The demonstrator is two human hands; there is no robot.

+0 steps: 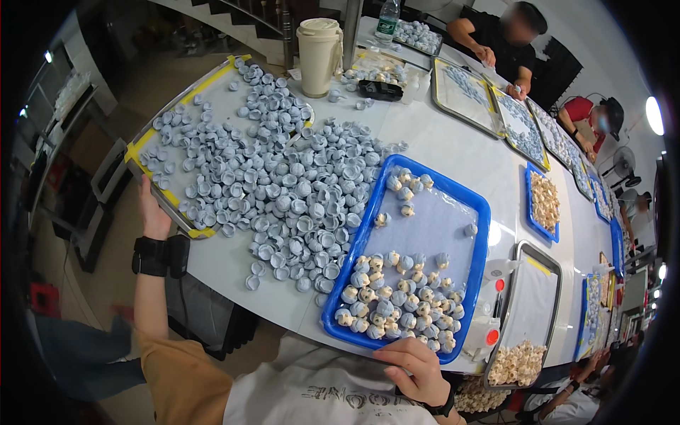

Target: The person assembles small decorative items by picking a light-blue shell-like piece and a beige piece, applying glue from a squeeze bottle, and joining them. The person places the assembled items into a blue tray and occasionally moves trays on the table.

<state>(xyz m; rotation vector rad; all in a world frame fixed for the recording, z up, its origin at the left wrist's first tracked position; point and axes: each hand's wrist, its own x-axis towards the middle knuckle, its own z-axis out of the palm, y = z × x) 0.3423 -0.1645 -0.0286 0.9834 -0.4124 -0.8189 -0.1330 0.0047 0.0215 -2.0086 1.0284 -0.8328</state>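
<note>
My left hand [154,210] grips the side edge of a metal tray [142,152] trimmed with yellow tape, its fingers partly hidden by the tray. A large heap of small grey-blue cup-shaped shells [304,191] spreads from that tray onto the white table. My right hand [416,368] is bent over the near rim of a blue plastic tray [484,241], thumb and fingers closed about the rim. Inside the blue tray, small round cream-and-blue pieces [407,301] crowd the near half. A few more, such as a piece [407,210], lie toward its far end.
A cream lidded cup [319,60] and a black object [380,90] stand beyond the heap. To the right lie a metal tray [542,283] with cream pieces [520,363], red-capped bottles [489,333] and a blue tray [529,202]. Co-workers [517,42] sit along the table's far side.
</note>
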